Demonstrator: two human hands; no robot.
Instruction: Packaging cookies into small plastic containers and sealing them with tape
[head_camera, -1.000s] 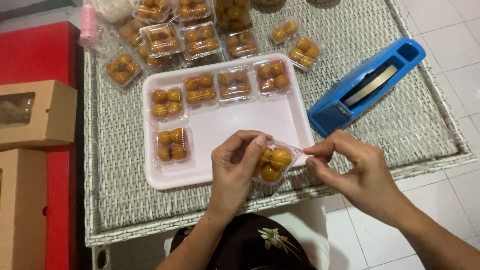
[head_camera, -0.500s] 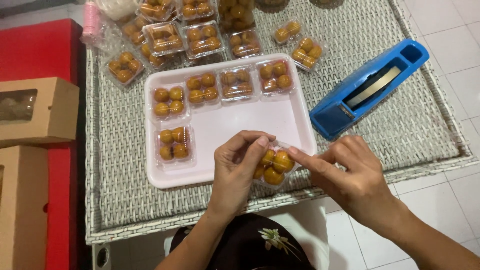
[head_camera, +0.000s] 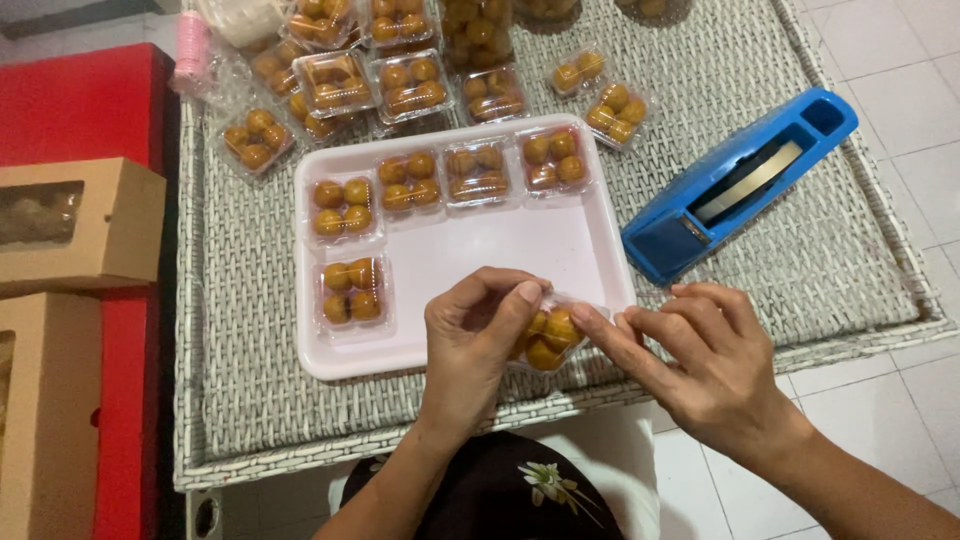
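**Both hands on one small box at the tray's near edge**

Your left hand (head_camera: 478, 335) holds a small clear box (head_camera: 548, 338) of round orange sweets, fingers curled over its top in a narrow grip. Your right hand (head_camera: 695, 360) meets it from the other side, thumb and forefinger pinched at the box's right edge; what they pinch is too small to tell. The box sits over the near right corner of the pink tray (head_camera: 510, 250), tilted a little, lid side up. It is nearly square, so it shows no clear long axis.

On the tray, four boxes stand in a row along the far edge, and one more (head_camera: 352, 290) lies near the left edge; four sweets show in most of them. More filled boxes (head_camera: 330, 85) crowd the far part of the woven tabletop (head_camera: 240, 350), some stacked on each other.

A blue tape dispenser (head_camera: 735, 185) lies right of the tray, its long axis running from near left to far right, just apart from your right hand. Brown cardboard cartons (head_camera: 70, 225) with windows rest on a red surface at your left.
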